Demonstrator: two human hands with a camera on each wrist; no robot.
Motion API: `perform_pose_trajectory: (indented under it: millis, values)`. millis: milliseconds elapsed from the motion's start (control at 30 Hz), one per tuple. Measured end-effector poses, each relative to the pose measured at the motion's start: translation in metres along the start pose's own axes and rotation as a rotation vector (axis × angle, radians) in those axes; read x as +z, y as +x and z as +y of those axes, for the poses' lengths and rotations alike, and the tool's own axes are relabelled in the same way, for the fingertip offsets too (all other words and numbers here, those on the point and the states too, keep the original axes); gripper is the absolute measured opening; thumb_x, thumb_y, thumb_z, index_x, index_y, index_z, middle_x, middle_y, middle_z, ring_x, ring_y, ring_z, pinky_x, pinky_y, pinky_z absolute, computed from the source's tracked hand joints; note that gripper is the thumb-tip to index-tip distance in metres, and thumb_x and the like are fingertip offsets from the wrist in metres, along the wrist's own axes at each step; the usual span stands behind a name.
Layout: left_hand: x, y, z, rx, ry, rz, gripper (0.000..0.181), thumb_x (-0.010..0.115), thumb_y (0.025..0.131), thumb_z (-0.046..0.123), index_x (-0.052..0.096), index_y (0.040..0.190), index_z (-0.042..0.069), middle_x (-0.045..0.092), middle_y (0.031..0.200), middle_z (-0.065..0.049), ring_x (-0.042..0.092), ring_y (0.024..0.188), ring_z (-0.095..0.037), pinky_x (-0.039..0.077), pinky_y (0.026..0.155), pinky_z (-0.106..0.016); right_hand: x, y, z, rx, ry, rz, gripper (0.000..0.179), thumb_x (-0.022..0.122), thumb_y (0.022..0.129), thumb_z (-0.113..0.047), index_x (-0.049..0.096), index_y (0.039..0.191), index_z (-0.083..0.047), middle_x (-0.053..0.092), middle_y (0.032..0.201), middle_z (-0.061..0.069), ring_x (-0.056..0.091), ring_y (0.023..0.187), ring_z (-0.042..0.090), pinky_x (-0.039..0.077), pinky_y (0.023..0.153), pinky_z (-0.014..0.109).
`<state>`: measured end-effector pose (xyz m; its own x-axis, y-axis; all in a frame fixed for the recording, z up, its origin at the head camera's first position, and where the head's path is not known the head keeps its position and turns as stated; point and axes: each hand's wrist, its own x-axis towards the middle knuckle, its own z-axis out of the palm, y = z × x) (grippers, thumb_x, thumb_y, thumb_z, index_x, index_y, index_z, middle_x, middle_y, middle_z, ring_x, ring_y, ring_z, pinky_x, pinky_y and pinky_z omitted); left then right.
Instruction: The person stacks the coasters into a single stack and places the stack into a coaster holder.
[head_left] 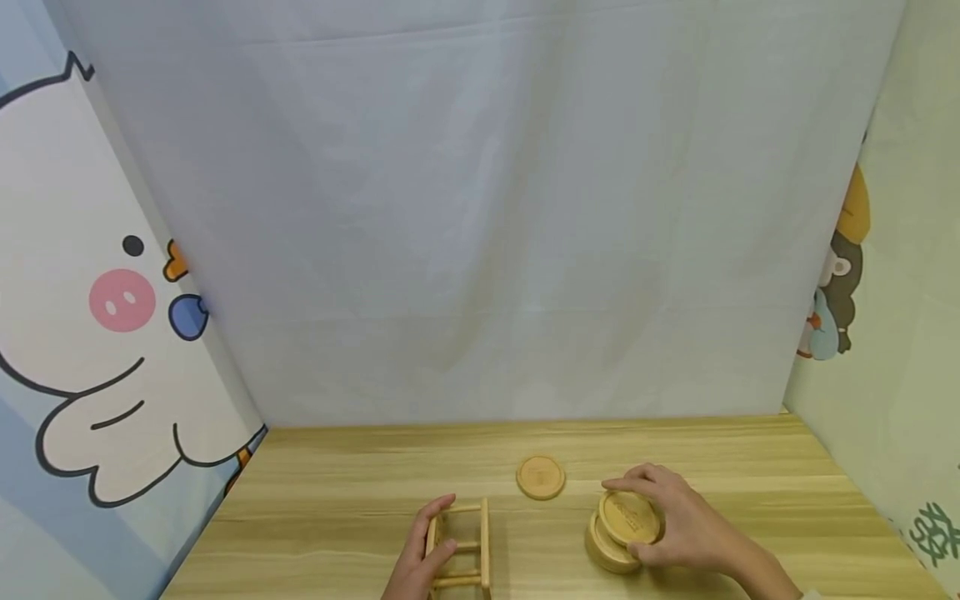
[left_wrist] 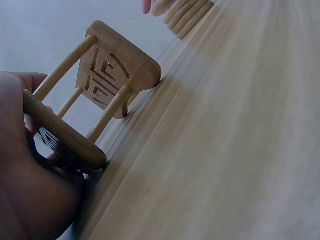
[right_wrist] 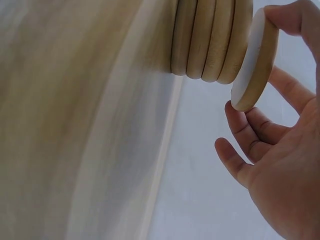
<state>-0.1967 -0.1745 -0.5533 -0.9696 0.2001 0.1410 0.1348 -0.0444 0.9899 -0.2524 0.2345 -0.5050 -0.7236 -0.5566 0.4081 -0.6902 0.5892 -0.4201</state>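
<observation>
In the head view my right hand [head_left: 678,521] pinches a round wooden coaster [head_left: 628,518] by its edge, thumb on the near side and fingers on the far side. That coaster is tilted over a stack of several like coasters [right_wrist: 210,42], touching or just above its top. Its pale underside shows in the right wrist view. My left hand [head_left: 420,554] grips one side of a small wooden coaster holder [head_left: 484,546] standing on the table. The holder has two end panels with cut-out patterns [left_wrist: 107,75], joined by round rods.
One more round coaster [head_left: 541,477] lies flat on the wooden table [head_left: 360,467], between the hands and farther back. A pale cloth [head_left: 480,250] hangs behind the table, and printed cartoon curtains [head_left: 75,250] stand at both sides.
</observation>
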Motion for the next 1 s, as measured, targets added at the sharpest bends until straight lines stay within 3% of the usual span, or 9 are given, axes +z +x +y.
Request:
perform_pose_trajectory:
  millis: [167,300,500,600,833,1000]
  values:
    - [0.0,-0.001,0.0,-0.016,-0.004,-0.006,0.062,0.055,0.112,0.005,0.026,0.164,-0.014,0.016,0.172,-0.038,-0.004,0.161,-0.058,-0.001,0.119,-0.086,0.002,-0.002,0.0,-0.005,0.007,0.012,0.074,0.097,0.071,-0.031,0.075,0.142,-0.024,0.063,0.125,-0.014,0.058,0.111,0.011,0.053,0.087,0.043]
    - [-0.001,-0.001,0.0,-0.035,0.024,-0.006,0.062,0.054,0.113,0.006,0.026,0.165,-0.013,0.017,0.173,-0.038,0.001,0.161,-0.059,0.007,0.121,-0.085,0.003,-0.002,0.0,-0.005,0.003,0.007,0.074,0.097,0.071,-0.029,0.075,0.142,-0.024,0.063,0.125,-0.013,0.058,0.111,0.011,0.053,0.087,0.043]
    - [-0.006,0.001,-0.007,0.001,0.034,-0.022,0.06,0.055,0.114,0.012,0.031,0.166,-0.005,0.015,0.172,-0.039,-0.007,0.159,-0.063,-0.002,0.113,-0.092,0.002,-0.001,0.001,-0.017,-0.018,0.0,0.073,0.097,0.072,-0.031,0.076,0.142,-0.023,0.064,0.125,-0.011,0.059,0.111,0.013,0.054,0.087,0.043]
    - [-0.007,0.001,-0.009,0.012,0.06,-0.029,0.058,0.054,0.115,0.013,0.033,0.167,0.0,0.015,0.171,-0.038,-0.006,0.157,-0.064,0.001,0.112,-0.093,0.001,-0.001,0.0,-0.019,-0.028,-0.011,0.074,0.098,0.072,-0.033,0.075,0.142,-0.023,0.065,0.126,-0.009,0.061,0.112,0.015,0.055,0.088,0.045]
    - [-0.002,0.0,-0.002,-0.033,0.013,0.002,0.061,0.056,0.113,0.008,0.03,0.164,-0.011,0.018,0.173,-0.038,-0.005,0.161,-0.061,-0.002,0.117,-0.089,0.002,-0.002,-0.002,-0.013,-0.034,-0.014,0.076,0.099,0.07,-0.034,0.075,0.142,-0.023,0.067,0.128,-0.008,0.062,0.116,0.018,0.056,0.092,0.049]
    - [0.001,0.0,0.001,-0.034,0.02,0.015,0.06,0.055,0.112,0.004,0.03,0.164,-0.012,0.019,0.173,-0.037,-0.004,0.162,-0.059,-0.002,0.117,-0.089,0.002,-0.003,-0.002,-0.026,-0.041,-0.009,0.076,0.099,0.07,-0.034,0.075,0.141,-0.025,0.067,0.128,-0.008,0.063,0.116,0.018,0.056,0.092,0.05]
